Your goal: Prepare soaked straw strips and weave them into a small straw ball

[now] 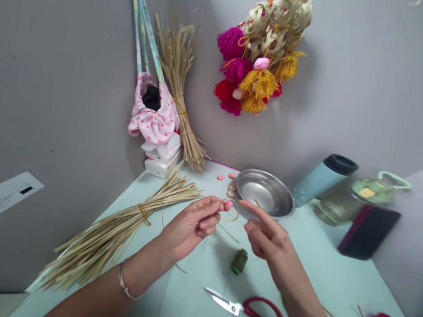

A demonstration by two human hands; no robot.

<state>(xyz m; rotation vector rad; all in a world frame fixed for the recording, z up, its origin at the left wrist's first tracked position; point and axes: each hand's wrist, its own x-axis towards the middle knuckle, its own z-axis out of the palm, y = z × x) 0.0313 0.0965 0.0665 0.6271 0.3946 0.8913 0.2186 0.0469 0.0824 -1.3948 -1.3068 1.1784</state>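
Grey walls (59, 109) flank a pale-green tabletop (186, 299). Above it, the left hand (194, 223) pinches a pink bead (229, 203) and straw strip (237, 213); loosening could drop the bead. The strip arcs rightward, its long axis curved (the bead's is indistinct). Whether the right hand (269, 235), index extended, holds anything, I cannot tell.

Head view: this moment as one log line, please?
Left hand: pinching thin tan strip, with small pink bead | Right hand: forefinger extended near strip | Pale green table: small green cylinder, red-handled metal scissors
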